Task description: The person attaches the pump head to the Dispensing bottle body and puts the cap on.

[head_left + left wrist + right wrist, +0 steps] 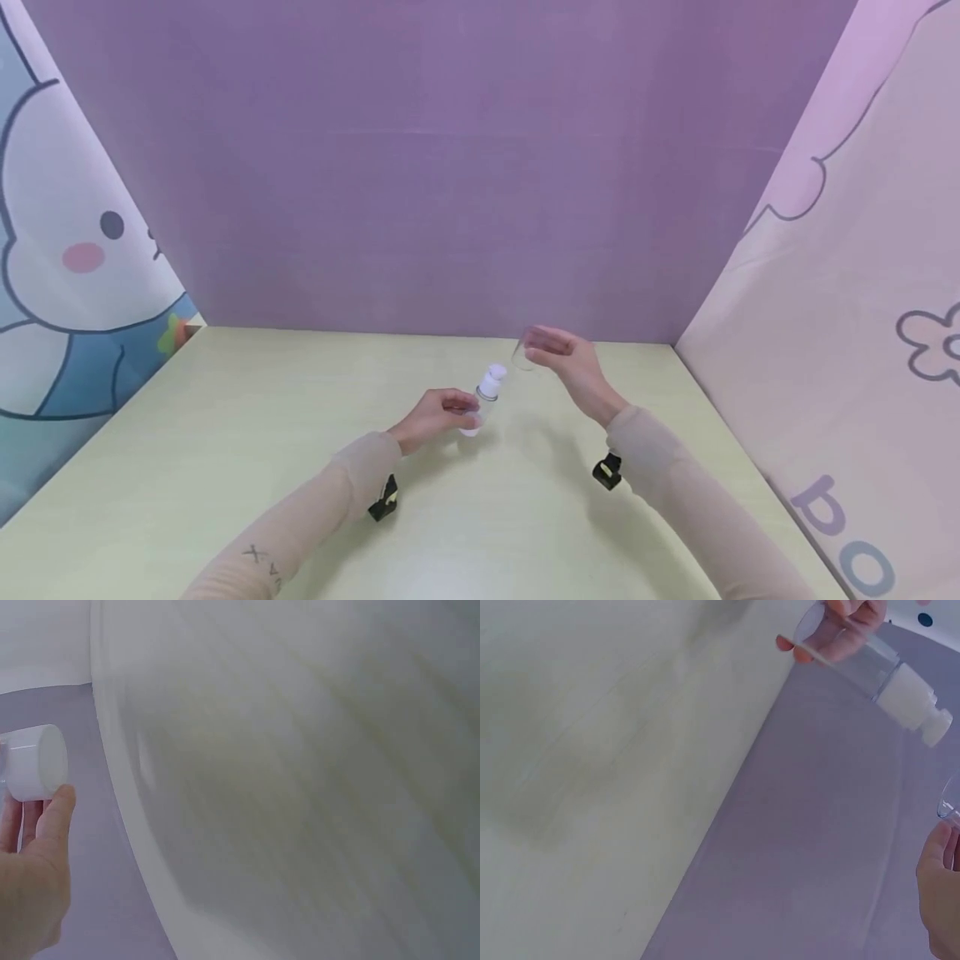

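Note:
A clear pump bottle (486, 398) with a white pump head and white base leans to the right above the table. My left hand (437, 417) grips its lower part between thumb and fingers; in the left wrist view only the white base (37, 763) shows beside the fingers. Up and to the right, my right hand (566, 358) holds a clear cap (522, 354) between thumb and fingers. The cap is apart from the pump head, with a small gap between them. In the right wrist view the pump head (915, 703) points toward the cap, which is cut off by the frame edge.
A pale yellow-green table (247, 417) lies under both hands. Behind it rises a purple panel (450, 167). Printed cartoon panels (847, 333) stand at the left and right sides. Small black devices (607, 471) are strapped to the wrists.

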`<state>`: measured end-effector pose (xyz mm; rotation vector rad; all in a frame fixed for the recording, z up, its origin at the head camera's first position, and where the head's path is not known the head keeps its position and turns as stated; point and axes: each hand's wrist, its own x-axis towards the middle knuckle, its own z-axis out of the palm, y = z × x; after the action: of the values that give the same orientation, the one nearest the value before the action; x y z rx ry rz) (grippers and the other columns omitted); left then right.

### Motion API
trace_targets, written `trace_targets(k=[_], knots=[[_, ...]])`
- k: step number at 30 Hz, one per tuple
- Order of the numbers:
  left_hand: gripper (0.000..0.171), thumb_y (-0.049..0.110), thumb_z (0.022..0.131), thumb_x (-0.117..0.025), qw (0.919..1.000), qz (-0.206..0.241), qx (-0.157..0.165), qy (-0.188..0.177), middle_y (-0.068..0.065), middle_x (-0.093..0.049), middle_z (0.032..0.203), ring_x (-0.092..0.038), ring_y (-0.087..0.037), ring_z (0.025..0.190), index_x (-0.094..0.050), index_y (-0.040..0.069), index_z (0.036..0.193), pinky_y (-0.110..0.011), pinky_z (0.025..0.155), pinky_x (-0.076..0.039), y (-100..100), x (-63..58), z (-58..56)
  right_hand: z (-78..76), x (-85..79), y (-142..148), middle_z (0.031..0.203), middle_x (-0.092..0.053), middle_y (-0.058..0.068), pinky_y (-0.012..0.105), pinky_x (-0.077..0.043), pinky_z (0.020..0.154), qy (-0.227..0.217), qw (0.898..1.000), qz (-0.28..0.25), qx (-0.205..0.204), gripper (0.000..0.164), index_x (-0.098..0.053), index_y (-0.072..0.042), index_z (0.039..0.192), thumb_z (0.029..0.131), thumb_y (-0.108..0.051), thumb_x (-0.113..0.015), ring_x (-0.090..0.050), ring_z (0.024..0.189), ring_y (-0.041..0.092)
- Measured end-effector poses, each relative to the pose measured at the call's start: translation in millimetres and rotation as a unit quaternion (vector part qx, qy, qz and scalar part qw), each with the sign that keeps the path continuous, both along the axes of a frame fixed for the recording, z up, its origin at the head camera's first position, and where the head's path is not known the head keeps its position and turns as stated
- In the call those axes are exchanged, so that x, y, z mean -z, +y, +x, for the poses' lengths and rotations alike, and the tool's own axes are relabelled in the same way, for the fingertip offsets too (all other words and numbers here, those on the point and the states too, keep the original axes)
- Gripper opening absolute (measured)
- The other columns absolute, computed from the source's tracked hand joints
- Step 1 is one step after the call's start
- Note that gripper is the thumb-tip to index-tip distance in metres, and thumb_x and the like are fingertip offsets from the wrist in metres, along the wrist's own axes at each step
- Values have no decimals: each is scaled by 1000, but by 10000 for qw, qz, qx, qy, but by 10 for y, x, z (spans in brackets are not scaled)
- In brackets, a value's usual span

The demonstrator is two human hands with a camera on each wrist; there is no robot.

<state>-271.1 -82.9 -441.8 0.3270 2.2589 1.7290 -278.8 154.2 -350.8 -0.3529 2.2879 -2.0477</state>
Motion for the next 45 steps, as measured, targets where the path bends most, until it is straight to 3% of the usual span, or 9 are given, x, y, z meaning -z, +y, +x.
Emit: trace_targets(k=[11, 19, 29, 45], knots=[[36, 12, 81, -68, 9997, 220, 121, -45, -10, -63, 112, -59, -21, 102, -58, 0, 114, -34, 87, -49, -27, -6, -14, -4, 10, -268, 123, -59, 11, 33, -43, 97, 46, 9992, -302, -268, 49, -53, -7, 126, 80, -14, -70, -59, 109, 15], [38, 19, 80, -70, 9997, 248, 79, -22, -7, -63, 111, -59, -18, 101, -60, 5, 113, -32, 89, -48, -39, -24, 7, -8, 58, -349, 122, -59, 12, 33, -45, 95, -59, 9992, -280, -295, 51, -52, -5, 127, 80, -11, -69, -60, 106, 14], [37, 21, 81, -70, 9997, 222, 1, -106, -6, -63, 113, -59, -19, 104, -60, 7, 114, -34, 90, -48, -24, -76, 40, -3, 158, -396, 119, -62, 9, 36, -44, 96, -168, 9989, -167, -394, 46, -56, -8, 124, 80, -13, -69, -60, 105, 15], [40, 21, 81, -70, 9991, 413, 112, -70, -7, -63, 115, -59, -19, 105, -59, 6, 116, -33, 91, -47, 11, -52, 12, 19, 237, -420, 124, -59, 11, 34, -44, 96, -404, 9980, 268, -415, 48, -55, -8, 126, 80, -11, -69, -57, 111, 20]])
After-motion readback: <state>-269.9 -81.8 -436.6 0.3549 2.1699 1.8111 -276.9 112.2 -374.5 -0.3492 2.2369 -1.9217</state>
